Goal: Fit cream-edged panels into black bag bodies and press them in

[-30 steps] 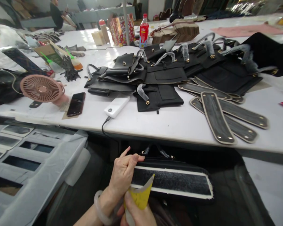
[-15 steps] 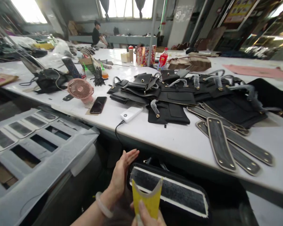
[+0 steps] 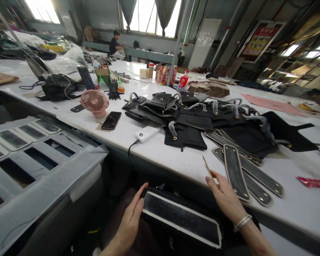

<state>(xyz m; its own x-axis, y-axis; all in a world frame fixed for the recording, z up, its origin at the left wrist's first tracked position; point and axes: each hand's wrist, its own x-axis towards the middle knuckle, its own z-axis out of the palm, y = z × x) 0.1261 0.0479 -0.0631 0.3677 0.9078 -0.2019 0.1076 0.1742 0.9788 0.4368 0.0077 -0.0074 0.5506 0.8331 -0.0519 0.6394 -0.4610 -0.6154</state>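
A black bag [image 3: 173, 234] lies with its base turned up below the table edge. On that base is a long dark panel [image 3: 181, 217] framed by a whitish border. My left hand [image 3: 129, 222] grips the bag's left end, thumb and fingers pressed along it. Over the table's front edge, my right hand [image 3: 225, 195] pinches a thin yellow-brown notched card [image 3: 208, 166], seen nearly edge-on. Close beside that hand lie several long dark strips [image 3: 236, 172] with pale edges and metal studs. Part of the bag is in shadow.
Black bag pieces [image 3: 186, 137] with wrapped handles cover the table's middle. A white power bank [image 3: 148, 133], a phone [image 3: 111, 120] and a pink fan [image 3: 94, 103] stand leftward. A grey rack [image 3: 77, 160] holds more panels at left. A person [image 3: 116, 46] sits far back.
My right hand has moved from in front of the bag to the right, over the table edge, with the yellow card. My left hand now closes on the bag's end. The view has shifted.
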